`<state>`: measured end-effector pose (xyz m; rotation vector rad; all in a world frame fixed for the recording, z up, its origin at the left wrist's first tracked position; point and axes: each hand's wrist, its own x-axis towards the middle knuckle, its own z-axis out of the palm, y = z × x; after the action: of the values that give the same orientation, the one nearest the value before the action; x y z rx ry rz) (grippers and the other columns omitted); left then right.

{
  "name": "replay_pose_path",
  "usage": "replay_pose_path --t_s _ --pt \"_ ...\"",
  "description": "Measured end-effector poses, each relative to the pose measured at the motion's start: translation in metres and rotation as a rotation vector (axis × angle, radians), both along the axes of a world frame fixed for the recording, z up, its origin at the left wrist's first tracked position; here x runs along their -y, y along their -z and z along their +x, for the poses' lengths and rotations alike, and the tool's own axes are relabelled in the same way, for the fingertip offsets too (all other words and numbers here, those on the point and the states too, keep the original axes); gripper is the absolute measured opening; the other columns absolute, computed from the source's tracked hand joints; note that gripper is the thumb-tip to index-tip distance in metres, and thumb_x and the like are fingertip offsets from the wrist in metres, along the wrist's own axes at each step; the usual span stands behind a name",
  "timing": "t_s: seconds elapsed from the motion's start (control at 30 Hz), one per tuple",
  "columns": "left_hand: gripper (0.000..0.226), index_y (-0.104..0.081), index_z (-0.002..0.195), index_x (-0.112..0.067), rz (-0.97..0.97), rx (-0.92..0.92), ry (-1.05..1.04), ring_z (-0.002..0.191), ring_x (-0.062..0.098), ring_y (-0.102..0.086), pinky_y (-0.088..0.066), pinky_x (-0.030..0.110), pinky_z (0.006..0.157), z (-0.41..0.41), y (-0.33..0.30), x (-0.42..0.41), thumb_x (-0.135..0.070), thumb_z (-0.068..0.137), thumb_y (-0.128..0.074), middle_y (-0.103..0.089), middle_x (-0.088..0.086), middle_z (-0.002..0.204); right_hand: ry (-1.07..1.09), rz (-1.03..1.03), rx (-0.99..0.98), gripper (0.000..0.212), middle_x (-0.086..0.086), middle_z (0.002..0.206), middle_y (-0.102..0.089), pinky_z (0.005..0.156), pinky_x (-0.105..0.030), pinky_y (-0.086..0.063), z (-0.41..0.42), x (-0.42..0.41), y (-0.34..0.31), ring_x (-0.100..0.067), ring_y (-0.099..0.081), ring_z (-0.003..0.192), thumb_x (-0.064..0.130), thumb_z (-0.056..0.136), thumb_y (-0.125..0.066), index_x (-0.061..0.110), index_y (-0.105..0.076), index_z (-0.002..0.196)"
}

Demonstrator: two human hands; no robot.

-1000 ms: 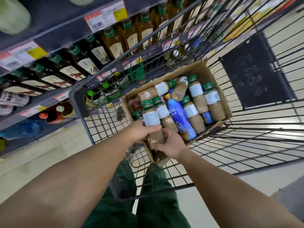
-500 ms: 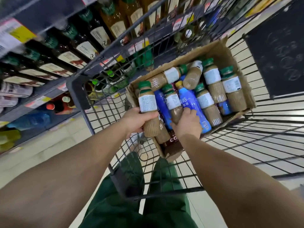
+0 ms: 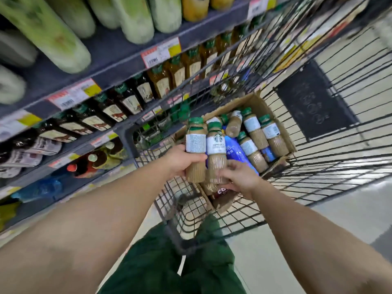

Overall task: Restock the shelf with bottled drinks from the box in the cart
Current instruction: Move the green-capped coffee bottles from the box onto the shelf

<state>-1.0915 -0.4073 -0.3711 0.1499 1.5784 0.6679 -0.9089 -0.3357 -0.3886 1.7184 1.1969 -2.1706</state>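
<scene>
A cardboard box [image 3: 257, 102] lies in the wire cart [image 3: 318, 166] and holds several tan coffee bottles with green caps and a blue bottle [image 3: 236, 150]. My left hand [image 3: 180, 161] grips one tan coffee bottle [image 3: 195, 145] upright above the box's near end. Right beside it stands a second coffee bottle [image 3: 216, 149] with a white label, and my right hand [image 3: 238, 179] holds it at its base. The two bottles touch side by side.
Shelves [image 3: 118, 54] run along the left: pale green bottles on top, dark and amber green-capped bottles [image 3: 127, 100] below, more drinks lower down. A dark panel [image 3: 311, 102] hangs on the cart's far side. Green trousers [image 3: 169, 268] show below.
Both hands have lifted out of the box. The left bottle has risen higher, and my right hand now holds a second coffee bottle next to it. The camera has tilted up toward the shelves.
</scene>
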Motion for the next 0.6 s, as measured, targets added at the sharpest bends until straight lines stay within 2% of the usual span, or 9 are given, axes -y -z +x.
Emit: replay_pose_path --t_s 0.1,0.2,0.27,0.33,0.4,0.43,0.5,0.57,0.6 --pt "0.035 -0.057 0.113 -0.020 0.094 0.005 0.055 0.084 0.014 -0.064 -0.053 0.035 0.074 -0.010 -0.030 0.007 -0.012 0.084 -0.073 -0.067 -0.003 0.098 0.011 0.028 -0.068 0.041 -0.003 0.101 -0.067 0.064 -0.031 -0.060 -0.010 0.020 -0.031 -0.016 -0.072 0.074 -0.002 0.083 -0.067 0.011 -0.051 0.118" --pt "0.041 -0.059 0.117 -0.020 0.163 -0.026 0.107 0.091 0.016 -0.067 -0.055 0.033 0.076 -0.021 -0.052 0.020 -0.014 0.081 -0.076 -0.070 0.000 0.107 -0.009 0.095 -0.126 0.057 -0.002 0.102 -0.068 0.077 -0.045 -0.058 -0.017 0.038 -0.055 -0.019 -0.072 0.076 -0.004 0.083 -0.065 0.021 -0.043 0.130" --pt "0.047 -0.059 0.122 -0.018 0.199 -0.019 0.096 0.096 0.018 -0.068 -0.055 0.034 0.075 -0.026 -0.065 0.033 -0.015 0.079 -0.077 -0.070 0.003 0.112 -0.010 0.135 -0.161 0.060 -0.005 0.102 -0.068 0.068 -0.041 -0.059 -0.021 0.047 -0.073 -0.022 -0.071 0.074 -0.007 0.083 -0.064 0.022 -0.042 0.131" --pt "0.047 -0.059 0.121 -0.020 0.230 -0.014 0.077 0.100 0.020 -0.068 -0.056 0.039 0.082 -0.029 -0.079 0.045 -0.018 0.079 -0.078 -0.070 0.003 0.115 -0.033 0.185 -0.178 0.057 -0.006 0.103 -0.066 0.059 -0.036 -0.059 -0.024 0.053 -0.089 -0.022 -0.069 0.075 -0.009 0.082 -0.064 0.025 -0.046 0.124" --pt "0.041 -0.062 0.117 -0.023 0.283 -0.048 0.067 0.104 0.022 -0.067 -0.054 0.046 0.091 -0.031 -0.097 0.067 -0.020 0.079 -0.078 -0.071 0.002 0.114 -0.055 0.240 -0.216 0.050 -0.004 0.105 -0.065 0.068 -0.042 -0.056 -0.033 0.067 -0.109 -0.024 -0.068 0.081 -0.004 0.082 -0.068 0.028 -0.048 0.115" --pt "0.038 -0.064 0.115 -0.022 0.317 -0.061 0.049 0.101 0.021 -0.069 -0.055 0.046 0.090 -0.031 -0.105 0.079 -0.019 0.080 -0.077 -0.072 0.002 0.111 -0.061 0.269 -0.239 0.050 -0.004 0.108 -0.066 0.075 -0.045 -0.054 -0.038 0.074 -0.119 -0.025 -0.068 0.086 0.001 0.080 -0.072 0.026 -0.048 0.116" --pt "0.033 -0.066 0.113 -0.021 0.383 -0.095 -0.018 0.088 0.013 -0.072 -0.059 0.034 0.077 -0.029 -0.124 0.108 -0.015 0.081 -0.076 -0.073 0.000 0.101 -0.097 0.332 -0.288 0.066 -0.006 0.117 -0.067 0.088 -0.052 -0.053 -0.050 0.094 -0.140 -0.027 -0.068 0.100 0.015 0.070 -0.082 0.022 -0.048 0.127" --pt "0.033 -0.065 0.112 -0.021 0.447 -0.167 -0.091 0.082 0.008 -0.070 -0.056 0.026 0.069 -0.028 -0.148 0.145 -0.016 0.081 -0.076 -0.072 -0.004 0.096 -0.145 0.380 -0.353 0.085 -0.007 0.120 -0.068 0.090 -0.053 -0.054 -0.061 0.118 -0.158 -0.027 -0.067 0.106 0.028 0.056 -0.087 0.021 -0.048 0.131" --pt "0.032 -0.064 0.110 -0.023 0.469 -0.217 -0.125 0.083 0.009 -0.068 -0.055 0.026 0.069 -0.030 -0.159 0.165 -0.019 0.080 -0.077 -0.071 -0.006 0.096 -0.172 0.400 -0.384 0.087 -0.007 0.121 -0.067 0.089 -0.053 -0.054 -0.067 0.132 -0.167 -0.027 -0.067 0.107 0.030 0.053 -0.088 0.022 -0.049 0.131"
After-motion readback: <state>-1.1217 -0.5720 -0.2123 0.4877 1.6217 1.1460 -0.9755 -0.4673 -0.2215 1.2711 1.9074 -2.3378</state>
